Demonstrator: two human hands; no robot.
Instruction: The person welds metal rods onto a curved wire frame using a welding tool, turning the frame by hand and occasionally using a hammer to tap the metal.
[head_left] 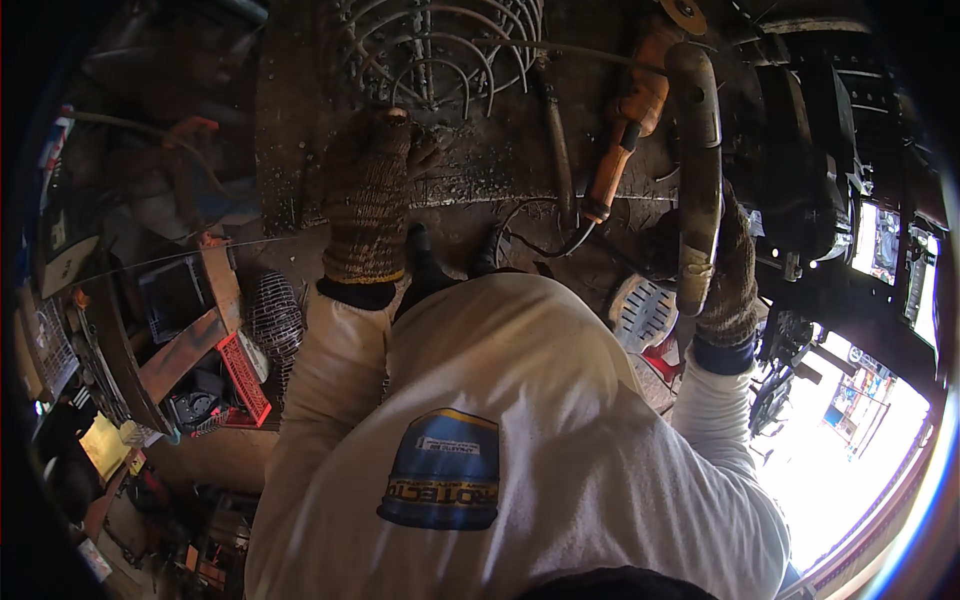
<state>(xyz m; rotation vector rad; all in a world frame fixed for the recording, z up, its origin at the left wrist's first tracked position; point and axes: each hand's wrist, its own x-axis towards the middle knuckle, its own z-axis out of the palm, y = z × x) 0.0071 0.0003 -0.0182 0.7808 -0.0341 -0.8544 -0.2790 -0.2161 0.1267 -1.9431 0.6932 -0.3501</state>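
My left hand (372, 190), in a brown knit glove, reaches over the dark workbench (490, 170). Its fingers are closed at the near edge of a round wire frame (430, 55), where one curved wire meets the fingertips. A bent metal pipe (698, 150) with a small hole rises on the right, above the bench. My right hand (735, 270), gloved alike, is closed around the pipe's lower part; the pipe hides most of its fingers. Left of the pipe lies an orange angle grinder (640, 95), its disc (685, 14) at the far end.
The grinder's black cable (575, 245) loops over the bench's near edge. A metal rod (558, 150) lies beside it. Below the right hand is a pale slotted stool seat (642, 312). Racks and a red plastic basket (243, 378) crowd the left; dark machinery (800, 170) stands right.
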